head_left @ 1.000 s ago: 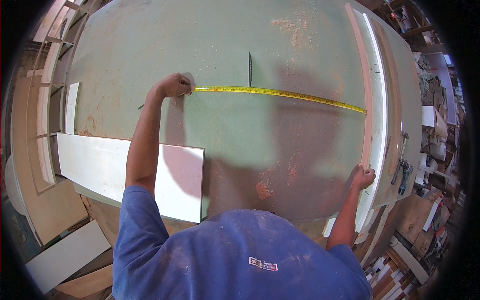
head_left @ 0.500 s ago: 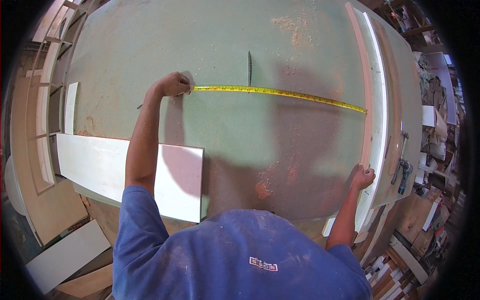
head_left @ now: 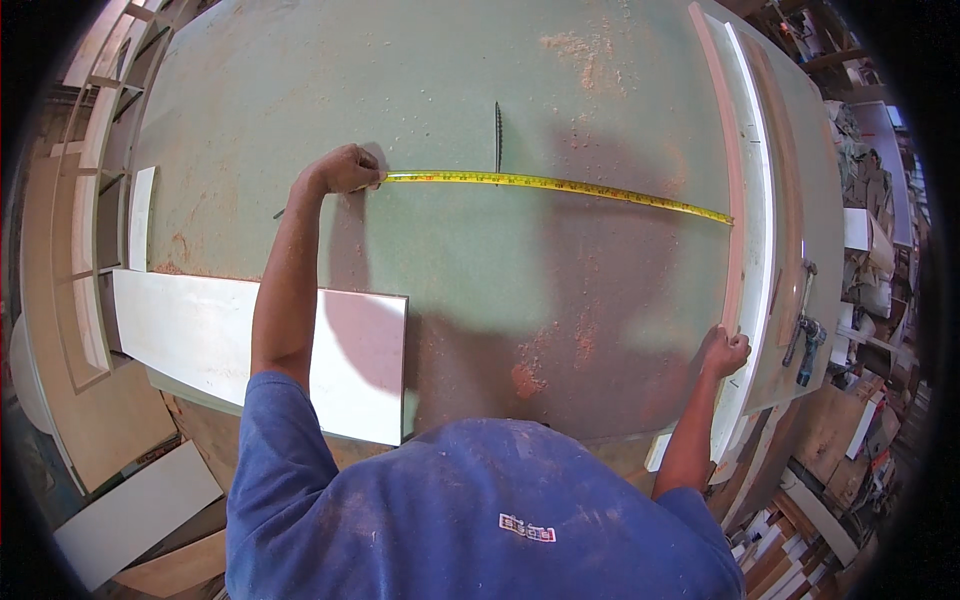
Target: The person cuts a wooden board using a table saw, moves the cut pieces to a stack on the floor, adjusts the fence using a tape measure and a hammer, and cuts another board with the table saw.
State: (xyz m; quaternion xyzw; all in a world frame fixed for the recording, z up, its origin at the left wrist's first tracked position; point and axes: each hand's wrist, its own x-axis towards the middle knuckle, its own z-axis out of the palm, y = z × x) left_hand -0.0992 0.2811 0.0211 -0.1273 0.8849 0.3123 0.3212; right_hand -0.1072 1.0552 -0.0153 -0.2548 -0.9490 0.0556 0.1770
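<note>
A yellow tape measure (head_left: 590,188) is stretched across the green tabletop (head_left: 450,250). My left hand (head_left: 348,169) is closed around its left end, hiding what is inside the fist. The tape's right end meets the edge of a long reddish wooden strip (head_left: 733,160). Beneath the tape, a thin dark saw blade (head_left: 498,135) with a toothed edge rises from the tabletop, seen edge-on. At the near end of the wooden strip, my right hand (head_left: 726,352) is closed with its fingers on the strip.
A white board (head_left: 360,370) lies under my left forearm. Right of the strip run a white rail (head_left: 768,200) and a drill-like tool (head_left: 808,345). Sawdust (head_left: 528,380) dots the tabletop. A slatted wooden frame (head_left: 90,220) stands at left, and stacked offcuts (head_left: 780,560) lie lower right.
</note>
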